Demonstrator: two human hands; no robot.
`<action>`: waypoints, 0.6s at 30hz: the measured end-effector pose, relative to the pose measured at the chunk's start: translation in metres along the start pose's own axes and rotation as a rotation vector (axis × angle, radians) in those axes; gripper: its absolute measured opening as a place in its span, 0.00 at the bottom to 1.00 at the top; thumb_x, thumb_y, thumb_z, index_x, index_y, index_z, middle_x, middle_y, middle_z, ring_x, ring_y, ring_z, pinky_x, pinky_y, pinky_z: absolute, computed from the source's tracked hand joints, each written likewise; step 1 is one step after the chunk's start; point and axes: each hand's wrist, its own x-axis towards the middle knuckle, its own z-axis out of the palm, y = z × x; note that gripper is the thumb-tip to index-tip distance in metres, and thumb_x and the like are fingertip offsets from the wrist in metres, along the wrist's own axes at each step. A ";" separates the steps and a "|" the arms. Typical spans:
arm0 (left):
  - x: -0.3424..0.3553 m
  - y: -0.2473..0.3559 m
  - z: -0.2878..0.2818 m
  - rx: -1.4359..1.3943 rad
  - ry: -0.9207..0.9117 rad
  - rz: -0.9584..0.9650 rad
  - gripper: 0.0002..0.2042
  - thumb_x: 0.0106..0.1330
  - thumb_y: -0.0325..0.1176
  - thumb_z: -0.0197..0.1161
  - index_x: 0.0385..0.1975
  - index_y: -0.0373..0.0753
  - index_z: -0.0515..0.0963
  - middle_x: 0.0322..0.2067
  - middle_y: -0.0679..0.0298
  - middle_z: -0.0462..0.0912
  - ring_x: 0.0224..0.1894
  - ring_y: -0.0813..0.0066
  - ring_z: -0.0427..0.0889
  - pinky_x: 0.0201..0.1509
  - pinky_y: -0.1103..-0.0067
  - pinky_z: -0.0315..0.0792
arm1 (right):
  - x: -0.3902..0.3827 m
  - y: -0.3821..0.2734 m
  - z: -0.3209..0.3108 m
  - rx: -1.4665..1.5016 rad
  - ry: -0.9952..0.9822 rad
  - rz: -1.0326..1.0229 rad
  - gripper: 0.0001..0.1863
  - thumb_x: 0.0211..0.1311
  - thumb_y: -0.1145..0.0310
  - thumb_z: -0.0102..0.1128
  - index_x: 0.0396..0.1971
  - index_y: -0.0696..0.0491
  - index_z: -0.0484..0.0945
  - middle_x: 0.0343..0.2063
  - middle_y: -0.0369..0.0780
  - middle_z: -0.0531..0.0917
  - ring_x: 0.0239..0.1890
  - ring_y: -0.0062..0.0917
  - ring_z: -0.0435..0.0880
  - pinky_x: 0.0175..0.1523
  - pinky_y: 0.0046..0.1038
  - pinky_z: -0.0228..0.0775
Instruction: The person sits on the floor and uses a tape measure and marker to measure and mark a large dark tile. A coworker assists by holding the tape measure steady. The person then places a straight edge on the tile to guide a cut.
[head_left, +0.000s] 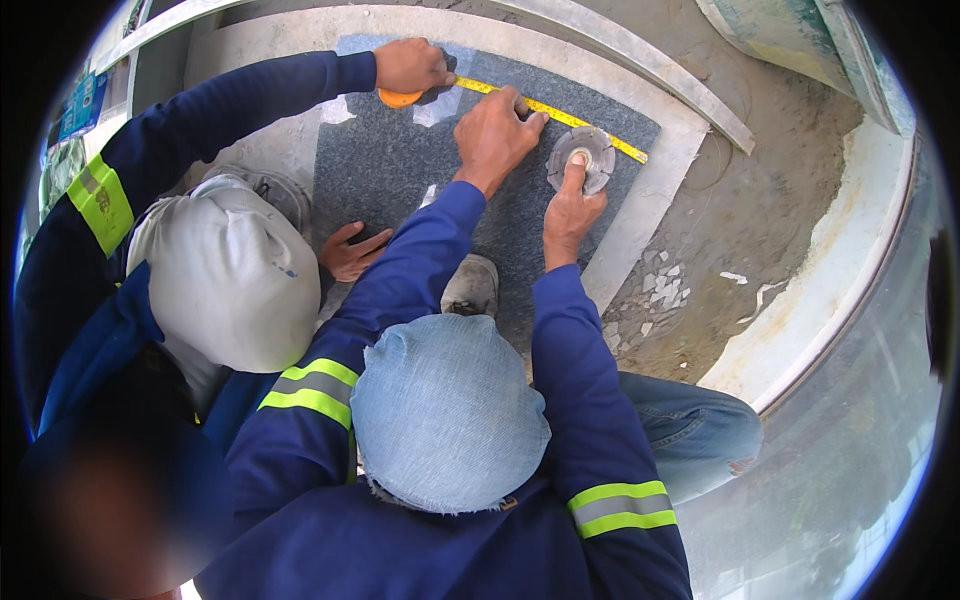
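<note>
My left hand [500,138] has its fingers curled at the yellow tape measure blade [600,140], pinching it from the near side. The blade runs across the dark grey stone slab [375,160] to its right edge. My right hand [572,225] holds a grey segmented cutting disc [600,158], thumb pressed on its centre, with the disc lying partly over the blade. Its other fingers are mostly hidden. Beside the blade's far-left end, a co-worker's hand [410,66] grips an orange thing [398,98], perhaps the tape case. The co-worker's other hand [352,252] rests on the slab.
A pale board [670,150] lies under the slab, with a metal bar [640,55] beyond it. Broken white chips [665,290] litter the rough floor to the right. A dusty shoe [470,287] stands at the slab's near side. The co-worker crouches close on my left.
</note>
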 end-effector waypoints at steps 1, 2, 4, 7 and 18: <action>0.001 0.000 0.000 0.009 -0.003 -0.004 0.17 0.56 0.49 0.73 0.30 0.40 0.83 0.26 0.58 0.87 0.32 0.56 0.86 0.37 0.62 0.76 | -0.001 0.000 0.001 -0.002 0.000 -0.005 0.26 0.73 0.60 0.56 0.58 0.69 0.74 0.52 0.52 0.84 0.54 0.39 0.84 0.57 0.36 0.75; 0.001 -0.001 0.000 0.017 -0.005 -0.008 0.18 0.56 0.49 0.73 0.30 0.40 0.83 0.26 0.58 0.87 0.32 0.56 0.86 0.37 0.62 0.76 | 0.000 0.002 0.001 -0.010 -0.003 -0.011 0.26 0.73 0.60 0.56 0.58 0.69 0.75 0.52 0.52 0.84 0.53 0.39 0.84 0.56 0.36 0.75; 0.001 0.002 0.000 0.017 -0.017 -0.006 0.18 0.56 0.50 0.73 0.30 0.40 0.83 0.27 0.58 0.87 0.32 0.56 0.86 0.37 0.62 0.77 | 0.003 0.007 0.001 -0.027 -0.002 -0.030 0.26 0.73 0.60 0.56 0.58 0.69 0.75 0.52 0.53 0.84 0.53 0.38 0.84 0.56 0.36 0.75; 0.001 0.006 -0.002 0.002 -0.034 -0.031 0.18 0.53 0.48 0.74 0.30 0.39 0.83 0.31 0.55 0.87 0.36 0.53 0.87 0.39 0.60 0.78 | 0.003 0.007 0.002 -0.042 0.007 -0.048 0.26 0.73 0.60 0.56 0.57 0.69 0.75 0.50 0.52 0.85 0.52 0.38 0.85 0.55 0.35 0.75; 0.007 0.004 -0.002 0.037 -0.053 -0.051 0.19 0.51 0.48 0.75 0.32 0.38 0.83 0.31 0.49 0.88 0.35 0.47 0.88 0.38 0.58 0.80 | 0.003 0.005 0.006 -0.115 0.029 -0.054 0.24 0.73 0.60 0.56 0.54 0.69 0.78 0.47 0.53 0.86 0.48 0.39 0.87 0.53 0.36 0.76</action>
